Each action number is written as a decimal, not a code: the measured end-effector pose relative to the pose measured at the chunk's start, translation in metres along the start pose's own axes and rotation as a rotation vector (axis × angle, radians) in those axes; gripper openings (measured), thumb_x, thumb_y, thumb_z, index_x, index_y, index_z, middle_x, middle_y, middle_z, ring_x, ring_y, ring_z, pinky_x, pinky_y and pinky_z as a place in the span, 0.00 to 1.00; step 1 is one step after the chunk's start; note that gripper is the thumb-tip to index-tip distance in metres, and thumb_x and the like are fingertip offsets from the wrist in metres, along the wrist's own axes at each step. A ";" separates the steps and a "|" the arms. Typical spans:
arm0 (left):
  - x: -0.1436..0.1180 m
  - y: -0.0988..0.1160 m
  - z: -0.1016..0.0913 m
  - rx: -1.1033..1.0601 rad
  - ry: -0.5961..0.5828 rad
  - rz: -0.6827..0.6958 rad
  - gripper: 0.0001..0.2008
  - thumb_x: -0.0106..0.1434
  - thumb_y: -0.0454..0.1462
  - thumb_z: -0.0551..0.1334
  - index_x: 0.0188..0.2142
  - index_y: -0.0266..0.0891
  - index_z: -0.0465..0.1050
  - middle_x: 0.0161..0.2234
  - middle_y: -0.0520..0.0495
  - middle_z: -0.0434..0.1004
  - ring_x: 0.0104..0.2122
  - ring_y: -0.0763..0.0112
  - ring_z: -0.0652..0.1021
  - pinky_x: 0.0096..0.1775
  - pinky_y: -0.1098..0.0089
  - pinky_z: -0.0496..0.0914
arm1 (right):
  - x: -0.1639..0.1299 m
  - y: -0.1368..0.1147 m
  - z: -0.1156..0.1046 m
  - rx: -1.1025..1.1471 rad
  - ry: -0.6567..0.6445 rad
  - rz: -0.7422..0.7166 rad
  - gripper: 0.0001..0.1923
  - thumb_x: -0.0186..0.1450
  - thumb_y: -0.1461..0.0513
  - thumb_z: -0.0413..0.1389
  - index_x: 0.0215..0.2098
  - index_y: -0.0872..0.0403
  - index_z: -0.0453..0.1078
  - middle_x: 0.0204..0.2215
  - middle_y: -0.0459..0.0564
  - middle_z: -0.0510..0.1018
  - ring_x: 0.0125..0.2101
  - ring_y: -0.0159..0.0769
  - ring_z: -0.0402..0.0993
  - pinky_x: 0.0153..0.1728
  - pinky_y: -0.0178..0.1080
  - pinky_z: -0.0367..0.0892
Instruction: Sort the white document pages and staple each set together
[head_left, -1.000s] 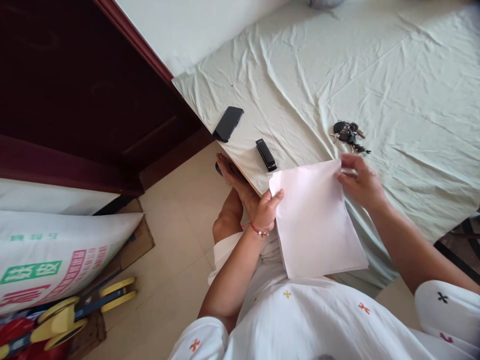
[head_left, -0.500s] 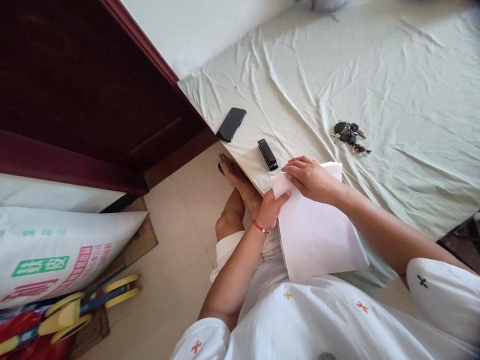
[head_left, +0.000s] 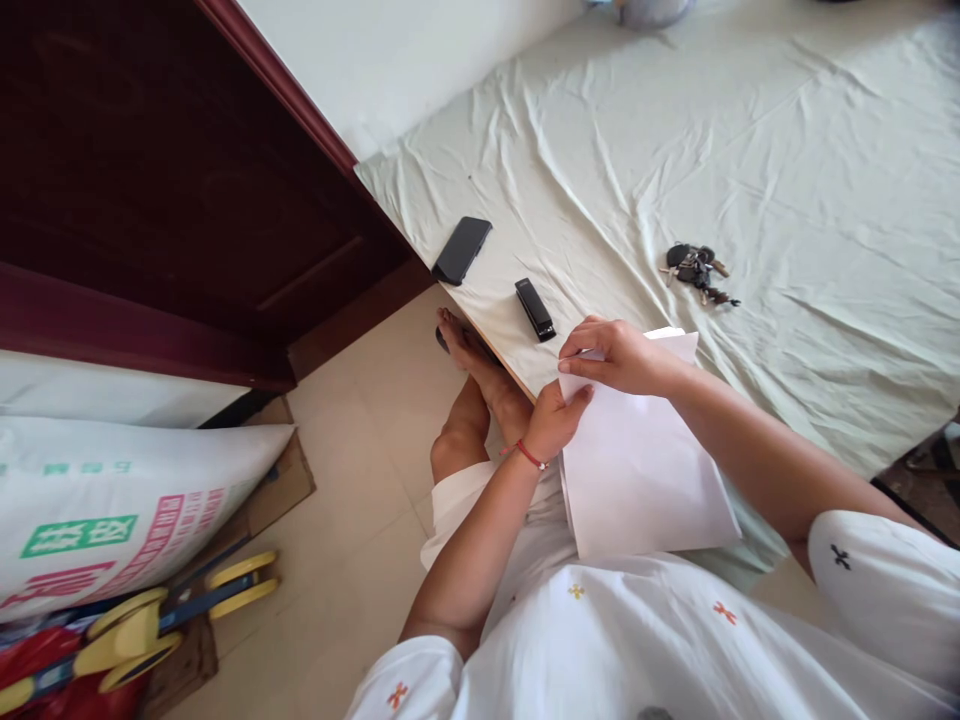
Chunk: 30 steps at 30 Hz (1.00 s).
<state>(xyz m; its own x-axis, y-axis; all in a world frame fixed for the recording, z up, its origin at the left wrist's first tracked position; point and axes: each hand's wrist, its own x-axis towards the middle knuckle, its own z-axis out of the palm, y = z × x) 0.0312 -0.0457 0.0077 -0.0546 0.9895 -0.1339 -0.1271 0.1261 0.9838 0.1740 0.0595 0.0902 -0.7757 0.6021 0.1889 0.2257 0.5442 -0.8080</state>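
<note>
We hold the white paper [head_left: 645, 470] at the near edge of the bed sheet [head_left: 750, 150]. Our left hand [head_left: 555, 420] pinches its far left corner, and our right hand [head_left: 611, 355] is closed on that same corner from above. The black stapler [head_left: 535, 309] lies just past the paper, the phone [head_left: 461, 249] farther left, the keys [head_left: 699, 270] off to the right. We think it is best to keep the sheets lined up and pinch them tight so no page slips
</note>
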 end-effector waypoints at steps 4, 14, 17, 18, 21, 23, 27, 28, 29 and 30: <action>-0.001 0.002 0.000 0.119 0.009 0.029 0.16 0.64 0.50 0.70 0.30 0.40 0.78 0.27 0.49 0.79 0.34 0.61 0.78 0.44 0.60 0.75 | 0.002 -0.003 -0.001 0.052 -0.017 -0.031 0.11 0.71 0.55 0.60 0.37 0.51 0.81 0.35 0.51 0.83 0.41 0.41 0.76 0.45 0.43 0.69; -0.010 0.016 0.002 0.222 0.133 -0.029 0.25 0.66 0.59 0.66 0.30 0.41 0.75 0.23 0.51 0.72 0.34 0.60 0.78 0.38 0.63 0.74 | 0.011 0.013 0.021 0.014 0.038 -0.039 0.13 0.72 0.57 0.56 0.33 0.54 0.78 0.29 0.51 0.80 0.39 0.40 0.73 0.44 0.42 0.67; -0.011 0.019 0.001 0.275 0.134 -0.046 0.25 0.65 0.59 0.66 0.29 0.40 0.75 0.23 0.51 0.74 0.33 0.60 0.78 0.35 0.64 0.73 | 0.011 0.014 0.025 0.004 0.039 -0.020 0.12 0.71 0.59 0.56 0.32 0.54 0.77 0.30 0.51 0.81 0.38 0.40 0.73 0.43 0.41 0.66; -0.010 0.019 0.001 0.274 0.139 -0.053 0.25 0.65 0.59 0.66 0.29 0.40 0.75 0.23 0.51 0.74 0.34 0.60 0.78 0.35 0.64 0.73 | 0.012 0.013 0.026 -0.003 0.044 -0.023 0.12 0.71 0.59 0.56 0.32 0.54 0.77 0.30 0.51 0.81 0.38 0.40 0.73 0.44 0.41 0.66; -0.008 0.013 0.001 0.222 0.163 -0.058 0.25 0.65 0.59 0.67 0.30 0.40 0.77 0.23 0.50 0.75 0.36 0.59 0.80 0.37 0.64 0.75 | 0.011 0.011 0.024 -0.062 0.034 -0.053 0.14 0.73 0.58 0.54 0.33 0.54 0.76 0.31 0.52 0.81 0.37 0.40 0.73 0.44 0.42 0.66; -0.006 0.007 -0.001 0.154 0.186 -0.036 0.25 0.65 0.59 0.67 0.34 0.39 0.79 0.26 0.48 0.78 0.39 0.57 0.81 0.41 0.64 0.76 | 0.010 0.009 0.018 -0.183 0.017 -0.046 0.17 0.76 0.56 0.51 0.35 0.55 0.77 0.32 0.54 0.81 0.38 0.42 0.74 0.45 0.43 0.65; -0.004 -0.001 -0.007 -0.019 0.205 -0.017 0.30 0.64 0.62 0.66 0.44 0.36 0.82 0.37 0.43 0.85 0.47 0.57 0.83 0.51 0.62 0.78 | 0.004 0.004 0.002 -0.426 -0.082 0.000 0.20 0.79 0.56 0.46 0.48 0.57 0.78 0.44 0.60 0.84 0.49 0.51 0.76 0.55 0.50 0.62; -0.004 -0.002 -0.009 -0.052 0.197 -0.028 0.32 0.64 0.63 0.67 0.46 0.35 0.82 0.38 0.42 0.86 0.47 0.57 0.84 0.51 0.61 0.78 | 0.002 0.004 0.000 -0.447 -0.134 0.003 0.20 0.79 0.57 0.45 0.50 0.58 0.78 0.45 0.61 0.84 0.49 0.51 0.77 0.56 0.51 0.61; -0.003 -0.003 -0.009 -0.074 0.187 -0.040 0.33 0.63 0.63 0.67 0.48 0.35 0.82 0.38 0.42 0.86 0.46 0.57 0.84 0.51 0.61 0.78 | 0.001 0.003 0.000 -0.460 -0.185 0.007 0.20 0.79 0.58 0.45 0.51 0.59 0.77 0.45 0.62 0.84 0.49 0.51 0.77 0.56 0.51 0.62; -0.003 -0.004 -0.010 -0.088 0.181 -0.044 0.34 0.62 0.63 0.68 0.49 0.35 0.82 0.38 0.42 0.86 0.45 0.56 0.84 0.50 0.61 0.79 | 0.000 0.003 0.000 -0.470 -0.226 0.013 0.20 0.79 0.59 0.45 0.50 0.59 0.77 0.45 0.63 0.84 0.48 0.50 0.78 0.56 0.50 0.62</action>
<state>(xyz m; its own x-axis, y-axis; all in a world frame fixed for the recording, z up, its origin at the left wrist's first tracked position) 0.0223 -0.0498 0.0028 -0.2235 0.9531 -0.2038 -0.2192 0.1546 0.9634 0.1742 0.0608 0.0879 -0.8675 0.4973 0.0134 0.4357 0.7724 -0.4621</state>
